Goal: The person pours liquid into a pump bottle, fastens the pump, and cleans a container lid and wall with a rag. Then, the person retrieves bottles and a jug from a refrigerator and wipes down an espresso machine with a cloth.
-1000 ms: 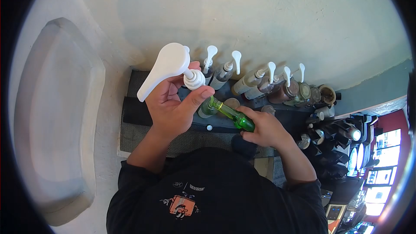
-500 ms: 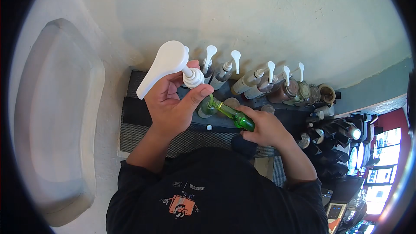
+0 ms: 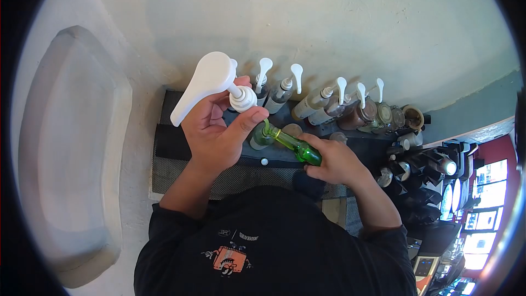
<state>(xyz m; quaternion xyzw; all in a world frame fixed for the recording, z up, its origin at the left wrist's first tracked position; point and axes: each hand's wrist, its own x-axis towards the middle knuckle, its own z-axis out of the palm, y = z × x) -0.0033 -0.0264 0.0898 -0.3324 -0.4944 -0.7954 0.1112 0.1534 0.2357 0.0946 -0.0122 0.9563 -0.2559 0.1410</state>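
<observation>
In the head view, the left hand (image 3: 219, 137) grips the white pump (image 3: 213, 77) and the right hand (image 3: 337, 159) clasps the tilted green bottle (image 3: 304, 152), which might spill beside the lower bottle (image 3: 259, 139) under the left thumb (image 3: 246, 126) if either wavers.

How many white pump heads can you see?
7: one white pump head in the left hand, one mostly hidden behind it, two just right of that hand, three farther right. Others may be hidden.
</observation>
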